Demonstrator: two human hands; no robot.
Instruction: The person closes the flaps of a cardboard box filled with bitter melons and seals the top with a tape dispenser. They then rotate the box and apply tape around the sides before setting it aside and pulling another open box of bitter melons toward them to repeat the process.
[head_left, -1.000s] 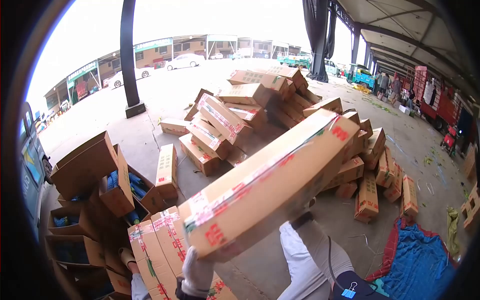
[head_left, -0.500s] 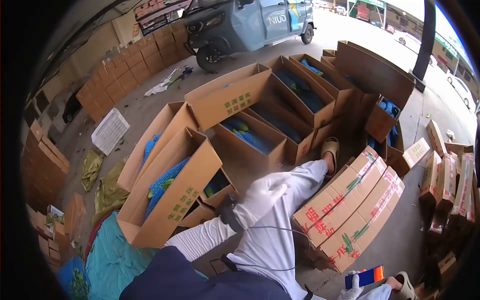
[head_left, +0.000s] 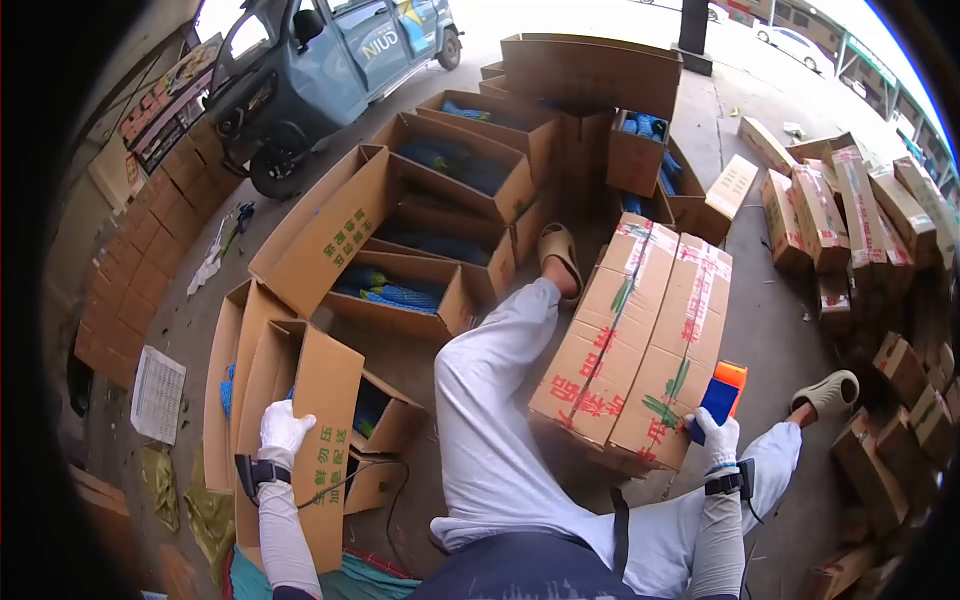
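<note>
My left hand [head_left: 286, 430], in a white glove, grips the top edge of a long open carton [head_left: 330, 440] with green print. In my gloved right hand [head_left: 717, 442] is a blue and orange tape dispenser [head_left: 722, 395]. It is up against the near right corner of a pair of taped cartons [head_left: 630, 340] with red and green print, which lie side by side between my legs. Behind the left-hand carton stands another open carton [head_left: 325, 235]. Blue netted produce [head_left: 400, 292] lies in an open carton ahead of my left knee.
More open cartons [head_left: 460, 160] run in a curve ahead. Closed cartons [head_left: 820, 215] are piled at the right. A blue three-wheeled vehicle [head_left: 340, 70] is parked beyond, and a white crate [head_left: 158, 395] and stacked boxes [head_left: 130, 270] are at the left.
My left hand has moved left from above my leg onto the open carton's edge. My right hand has brought the tape dispenser up to the taped cartons. The view has turned right.
</note>
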